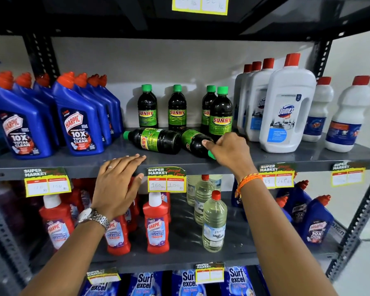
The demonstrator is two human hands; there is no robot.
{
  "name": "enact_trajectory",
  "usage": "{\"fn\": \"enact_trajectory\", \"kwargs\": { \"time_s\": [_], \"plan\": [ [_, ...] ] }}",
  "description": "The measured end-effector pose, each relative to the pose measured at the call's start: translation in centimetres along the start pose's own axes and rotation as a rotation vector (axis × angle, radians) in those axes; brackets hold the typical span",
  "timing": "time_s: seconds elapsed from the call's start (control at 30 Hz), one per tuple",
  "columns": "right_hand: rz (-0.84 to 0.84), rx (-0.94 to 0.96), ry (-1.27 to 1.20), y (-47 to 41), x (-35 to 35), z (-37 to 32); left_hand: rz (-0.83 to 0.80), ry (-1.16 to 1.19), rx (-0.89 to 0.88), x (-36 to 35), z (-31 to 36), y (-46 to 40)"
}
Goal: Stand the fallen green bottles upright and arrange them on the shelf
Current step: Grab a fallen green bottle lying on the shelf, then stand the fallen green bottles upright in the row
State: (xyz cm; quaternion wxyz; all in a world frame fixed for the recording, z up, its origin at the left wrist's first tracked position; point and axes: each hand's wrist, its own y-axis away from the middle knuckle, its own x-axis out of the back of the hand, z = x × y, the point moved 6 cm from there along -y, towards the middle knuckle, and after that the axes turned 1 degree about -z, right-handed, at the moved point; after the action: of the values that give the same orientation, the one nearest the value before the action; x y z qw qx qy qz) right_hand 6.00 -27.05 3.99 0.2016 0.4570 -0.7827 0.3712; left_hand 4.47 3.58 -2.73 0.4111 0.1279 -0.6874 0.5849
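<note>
Left hand (118, 184) sits flat and spread at the front lip of the shelf (73, 163), fingertips just onto the edge, its grip apart and holding nothing. It looks like a brace for now.

Right hand (229, 150) is further in, fingers curled over the nearer fallen green bottle (195, 142). That one lies on its side with its green cap pointing out toward the front edge, tucked under the palm. The grip is closing around the neck end, thumb on the dark body, but whether it is fully clamped I cannot tell.

Just left of it, the second fallen green bottle (156, 141) lies across the shelf, cap to the left, touching or nearly touching the first.

Behind them, four upright green bottles (176, 107) stand toward the back, one right beside the working hand.

To do this well, I'd say: grip near the shoulder, swing the cap up and back, and set the base down flat in the open gap. Watch that close upright neighbour, and the white bottles (286, 107) on the right; an elbow drift could knock them.
</note>
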Motion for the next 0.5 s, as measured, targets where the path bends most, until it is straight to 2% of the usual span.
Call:
{"fn": "enact_trajectory", "kwargs": {
  "time_s": [0.27, 0.37, 0.5],
  "plan": [
    [0.165, 0.079, -0.071, -0.2, 3.3, -3.0, 0.017, 0.017, 0.01, 0.1, 0.2, 0.1],
    [0.218, 0.176, -0.018, -1.5, 5.4, -6.0, 0.034, 0.009, 0.014, 0.1, 0.3, 0.1],
    [0.148, 0.291, 0.104, -3.7, 6.6, -10.3, 0.039, 0.001, 0.023, -0.1, 0.3, 0.2]
  ]
}}
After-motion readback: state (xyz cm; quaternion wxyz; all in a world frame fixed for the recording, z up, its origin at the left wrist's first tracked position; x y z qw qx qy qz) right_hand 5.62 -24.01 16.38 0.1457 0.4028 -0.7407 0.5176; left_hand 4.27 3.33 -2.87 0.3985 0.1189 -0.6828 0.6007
